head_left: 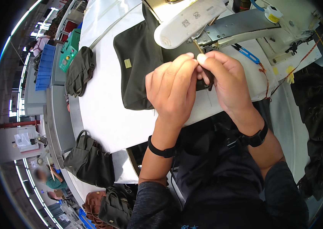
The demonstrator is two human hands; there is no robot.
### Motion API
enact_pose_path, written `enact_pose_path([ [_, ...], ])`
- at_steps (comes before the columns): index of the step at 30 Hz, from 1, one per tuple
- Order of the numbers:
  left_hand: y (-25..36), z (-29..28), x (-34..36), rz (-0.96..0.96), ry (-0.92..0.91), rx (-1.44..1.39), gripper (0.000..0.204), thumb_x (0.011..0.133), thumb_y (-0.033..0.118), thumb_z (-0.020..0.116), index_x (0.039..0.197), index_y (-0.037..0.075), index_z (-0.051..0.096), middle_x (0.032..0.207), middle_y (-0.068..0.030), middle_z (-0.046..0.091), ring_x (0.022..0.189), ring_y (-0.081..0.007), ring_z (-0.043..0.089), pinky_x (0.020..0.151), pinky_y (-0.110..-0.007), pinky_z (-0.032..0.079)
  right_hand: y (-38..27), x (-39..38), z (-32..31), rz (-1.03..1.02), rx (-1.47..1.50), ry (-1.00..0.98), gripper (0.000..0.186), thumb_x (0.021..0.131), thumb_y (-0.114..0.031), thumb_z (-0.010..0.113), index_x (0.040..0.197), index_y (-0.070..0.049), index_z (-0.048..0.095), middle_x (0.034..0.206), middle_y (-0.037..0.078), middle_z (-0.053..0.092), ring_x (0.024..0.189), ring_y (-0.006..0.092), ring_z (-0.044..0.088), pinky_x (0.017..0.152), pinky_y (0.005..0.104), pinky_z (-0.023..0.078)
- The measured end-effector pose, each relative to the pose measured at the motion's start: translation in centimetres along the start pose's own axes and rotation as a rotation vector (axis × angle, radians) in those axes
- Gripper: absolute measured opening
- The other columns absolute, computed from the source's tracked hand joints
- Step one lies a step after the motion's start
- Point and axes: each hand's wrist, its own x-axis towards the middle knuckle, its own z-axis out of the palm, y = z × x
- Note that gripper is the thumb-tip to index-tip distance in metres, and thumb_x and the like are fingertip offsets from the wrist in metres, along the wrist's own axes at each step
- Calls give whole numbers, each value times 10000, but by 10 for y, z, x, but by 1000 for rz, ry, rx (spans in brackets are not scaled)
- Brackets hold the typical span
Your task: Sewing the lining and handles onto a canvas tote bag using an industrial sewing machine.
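Note:
In front of the sewing machine [241,28], my left hand [172,86] and my right hand [228,76] meet with thumbs and fingertips pinched together. Between them shows a dark strap-like piece [209,77], gripped by the right hand. Whatever is in the left fingertips is too small or hidden to make out. A dark olive fabric bag [136,63] with a small pale label lies flat on the white table, partly behind my left hand. Blue-handled thread snips [248,54] rest on the machine bed, right of my hands.
Finished-looking dark bags [89,162] stand along the table's left edge, with another bag [80,71] farther up. A green box [69,50] and blue bin [45,66] are beyond. Dark fabric pieces [316,122] hang at right. An orange cord [303,61] runs near the machine.

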Motion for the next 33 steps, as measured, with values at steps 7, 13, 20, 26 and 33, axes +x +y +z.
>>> enact_pose_path([
  [7,-8,1,4,28,38,-24,249,804,47,833,1040,96,773,1056,-15,785,864,-195,689,765,-309,477,-1,7,3,-43,-25,13,188,1035,-127,650,911,2,708,804,9,663,707,55,559,651,223,437],
  [13,-21,7,10,62,51,-32,261,790,25,828,1037,86,774,1029,-26,788,857,-204,690,745,-303,486,-3,13,6,-111,-159,47,210,1044,-139,641,930,14,731,782,2,673,683,43,543,628,227,428],
  [20,-33,13,17,61,34,-39,226,804,16,831,1015,79,778,929,-22,758,877,-223,701,762,-333,495,-16,17,5,-189,-458,77,270,1031,-192,656,912,33,744,680,-8,666,588,27,498,532,247,385],
  [26,-32,16,17,32,39,-16,208,807,16,830,996,87,782,912,-18,751,878,-219,699,753,-333,492,-28,11,-16,-152,-811,-25,304,1041,-224,645,988,60,739,717,57,675,611,64,515,561,277,415],
  [33,-30,16,20,7,32,-22,197,808,12,821,986,87,781,878,-22,741,867,-227,695,749,-337,493,-11,13,-22,-229,-700,-62,314,1050,-258,682,996,44,746,777,-3,657,727,60,535,660,262,438],
])
